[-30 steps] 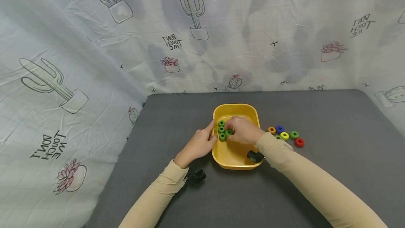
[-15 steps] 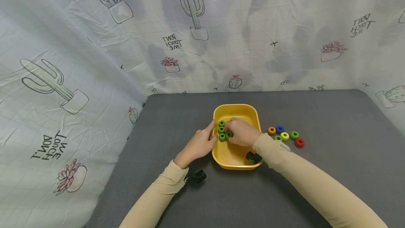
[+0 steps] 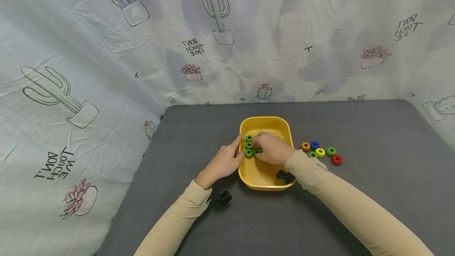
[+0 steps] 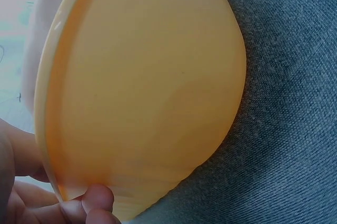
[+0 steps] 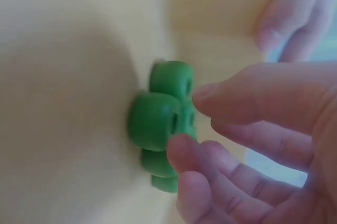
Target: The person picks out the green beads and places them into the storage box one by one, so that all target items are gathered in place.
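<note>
Inside a yellow plastic tray, three green ring-shaped beads stand in a column along the left wall. Another green bead sits against them, just right of the lower end. My right hand reaches into the tray over this bead. In the right wrist view its thumb and fingers are parted around the bead's near side, a fingertip touching or almost touching it. My left hand grips the tray's left rim, thumb on one side and fingers on the other. The right hand partly hides the cluster from above.
Right of the tray, loose beads lie on the grey table: an orange one, a blue one, a yellow one, a red one and two green ones. A cactus-print cloth hangs behind.
The green bead under my right hand has shifted slightly toward me. The lowest bead of the column has edged left. My left hand holds its place on the rim.
</note>
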Motion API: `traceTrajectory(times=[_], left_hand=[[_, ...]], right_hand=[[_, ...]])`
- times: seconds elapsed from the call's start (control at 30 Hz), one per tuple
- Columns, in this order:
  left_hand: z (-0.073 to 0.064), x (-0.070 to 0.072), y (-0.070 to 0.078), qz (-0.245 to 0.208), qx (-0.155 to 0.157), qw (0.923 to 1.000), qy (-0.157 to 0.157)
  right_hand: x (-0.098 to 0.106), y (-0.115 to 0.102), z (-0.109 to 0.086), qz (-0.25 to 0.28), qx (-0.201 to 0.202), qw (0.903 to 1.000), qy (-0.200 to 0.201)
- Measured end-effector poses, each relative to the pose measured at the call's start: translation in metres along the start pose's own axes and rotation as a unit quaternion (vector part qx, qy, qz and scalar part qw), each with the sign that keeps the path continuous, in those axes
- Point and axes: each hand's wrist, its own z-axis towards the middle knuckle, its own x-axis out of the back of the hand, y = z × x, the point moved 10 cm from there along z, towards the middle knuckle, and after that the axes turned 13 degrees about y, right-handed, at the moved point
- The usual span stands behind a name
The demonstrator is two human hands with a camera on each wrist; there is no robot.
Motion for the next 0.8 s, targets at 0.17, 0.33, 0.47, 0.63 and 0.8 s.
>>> traceTrajectory(times=[0.17,0.33,0.47,0.63,0.8], left_hand=[[0.000,0.000,0.001,0.002,0.000,1.0000,-0.001],[0.000,-0.001,0.002,0.003,0.004,1.0000,-0.002],[0.000,-0.001,0.003,0.005,0.005,1.0000,0.000],[0.000,-0.001,0.002,0.002,0.006,1.0000,0.000],[-0.001,-0.001,0.003,0.004,0.001,1.0000,0.003]], right_hand=[[0.016,-0.007,-0.006,0.028,0.003,0.9995,0.011],[0.035,-0.012,-0.015,0.048,0.006,0.9984,0.027],[0.049,-0.011,-0.023,0.053,-0.002,0.9977,0.042],[0.065,-0.001,-0.033,0.060,-0.023,0.9949,0.077],[0.081,0.007,-0.044,0.065,-0.032,0.9906,0.116]])
